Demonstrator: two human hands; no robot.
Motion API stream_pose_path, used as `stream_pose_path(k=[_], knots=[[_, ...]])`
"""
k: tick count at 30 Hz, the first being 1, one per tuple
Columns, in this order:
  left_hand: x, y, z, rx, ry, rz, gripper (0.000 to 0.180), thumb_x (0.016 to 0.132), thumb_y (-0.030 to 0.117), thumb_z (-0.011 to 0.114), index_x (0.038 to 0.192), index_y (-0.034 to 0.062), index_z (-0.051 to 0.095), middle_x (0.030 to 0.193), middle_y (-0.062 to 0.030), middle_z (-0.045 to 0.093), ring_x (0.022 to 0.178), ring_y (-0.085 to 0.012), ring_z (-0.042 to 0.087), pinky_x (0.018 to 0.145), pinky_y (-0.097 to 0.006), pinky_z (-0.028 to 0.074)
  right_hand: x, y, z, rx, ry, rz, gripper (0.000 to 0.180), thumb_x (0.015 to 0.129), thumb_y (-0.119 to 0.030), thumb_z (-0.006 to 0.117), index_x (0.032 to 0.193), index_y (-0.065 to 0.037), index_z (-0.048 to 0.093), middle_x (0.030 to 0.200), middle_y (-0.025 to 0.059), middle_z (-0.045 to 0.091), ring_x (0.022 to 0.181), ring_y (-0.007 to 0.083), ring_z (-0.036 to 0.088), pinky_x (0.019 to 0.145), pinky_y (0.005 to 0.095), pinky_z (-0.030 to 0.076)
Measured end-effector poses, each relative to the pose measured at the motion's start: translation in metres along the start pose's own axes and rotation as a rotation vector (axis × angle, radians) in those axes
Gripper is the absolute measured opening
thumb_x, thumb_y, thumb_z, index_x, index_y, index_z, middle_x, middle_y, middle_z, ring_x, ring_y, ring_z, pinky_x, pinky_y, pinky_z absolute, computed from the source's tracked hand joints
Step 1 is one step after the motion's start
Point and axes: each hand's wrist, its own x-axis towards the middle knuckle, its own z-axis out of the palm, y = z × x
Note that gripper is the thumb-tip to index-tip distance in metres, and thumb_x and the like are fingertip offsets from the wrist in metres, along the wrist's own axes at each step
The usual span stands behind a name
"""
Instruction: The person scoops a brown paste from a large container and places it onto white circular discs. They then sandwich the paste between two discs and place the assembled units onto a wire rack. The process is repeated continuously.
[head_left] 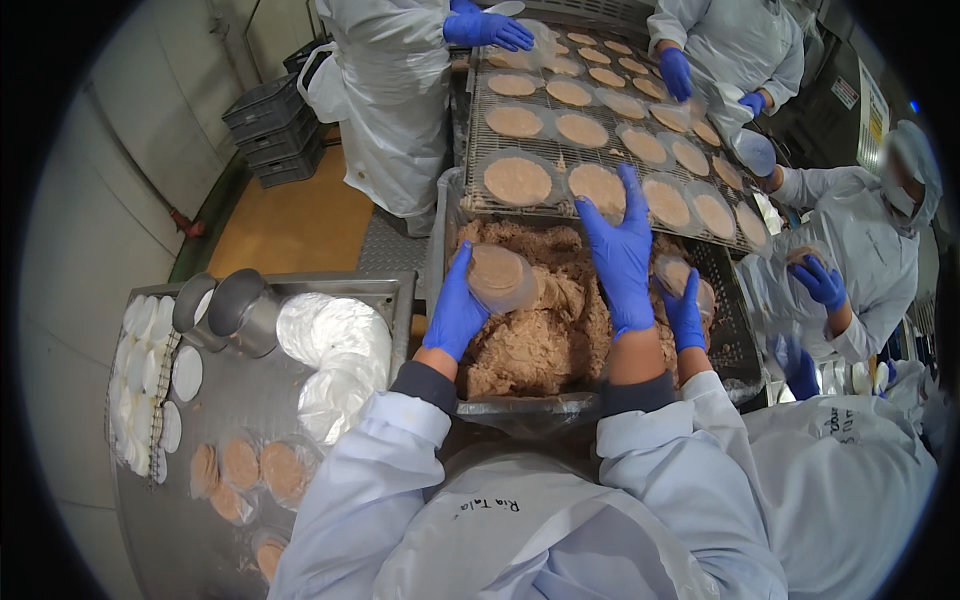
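Note:
My gloved left hand point(457, 312) is closed round the side of a small stack of flat, round meat patties point(497, 276) with clear sheets. It is above a grey tub point(446, 225) heaped with ground meat point(525, 350). My right hand point(622, 255) reaches over the tub to the near edge of a wire mesh conveyor point(560, 165). Its fingers are spread at the right side of a patty point(597, 188) lying on a clear sheet there; whether they touch it I cannot tell. Rows of similar patties cover the mesh.
Close on my right, a co-worker's gloved hand point(686, 312) holds patties over the tub. More co-workers stand round the conveyor. On the left, a steel table point(225, 400) bears metal cylinders point(243, 312), white plastic film point(335, 350), patties point(285, 470) and a rack of white discs point(145, 370).

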Motion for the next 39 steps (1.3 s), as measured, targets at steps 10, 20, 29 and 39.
stream_pose_path(k=[10, 20, 29, 39], knots=[[0.054, 0.001, 0.026, 0.157, -0.119, 0.23, 0.041, 0.083, 0.016, 0.057, 0.116, -0.0024, 0.043, 0.112, -0.0167, 0.051, 0.099, -0.0269, 0.054, 0.086, -0.038, 0.046, 0.008, 0.052, 0.006, -0.562, -0.372, 0.03, 0.042, 0.078, -0.016, 0.051, 0.119, -0.007, 0.048, 0.126, 0.0169, 0.043, 0.117, 0.0335, 0.04, 0.094, 0.04, 0.035], [-0.063, 0.023, -0.003, -0.094, -0.134, 0.176, 0.043, 0.082, 0.023, 0.057, 0.117, 0.0027, 0.044, 0.107, -0.0112, 0.053, 0.095, -0.0214, 0.054, 0.08, -0.035, 0.048, -0.082, -0.052, 0.062, -0.088, -0.718, -0.07, 0.031, 0.087, -0.015, 0.048, 0.114, -0.001, 0.052, 0.113, 0.0143, 0.055, 0.12, 0.0197, 0.038, 0.099, 0.0352, 0.029], [-0.248, 0.127, -0.123, -0.149, 0.299, 1.013, 0.043, 0.081, 0.016, 0.055, 0.117, -0.003, 0.041, 0.105, -0.0156, 0.054, 0.093, -0.0241, 0.056, 0.078, -0.035, 0.049, -0.087, -0.07, 0.1, 0.916, -0.716, 0.583, 0.047, 0.091, -0.028, 0.032, 0.13, -0.002, 0.033, 0.132, 0.0146, 0.036, 0.122, 0.0265, 0.036, 0.101, 0.0385, 0.023], [-0.194, 0.116, -0.197, 0.505, 0.732, 1.293, 0.017, 0.085, 0.007, 0.047, 0.1, 0.0015, 0.051, 0.09, -0.0048, 0.054, 0.079, -0.0122, 0.052, 0.07, -0.024, 0.044, -0.009, 0.01, 0.053, 1.633, 0.088, 1.182, 0.073, 0.077, -0.02, 0.054, 0.135, 0.0, 0.014, 0.141, 0.0171, 0.014, 0.129, 0.0349, 0.016, 0.102, 0.0558, 0.02]])
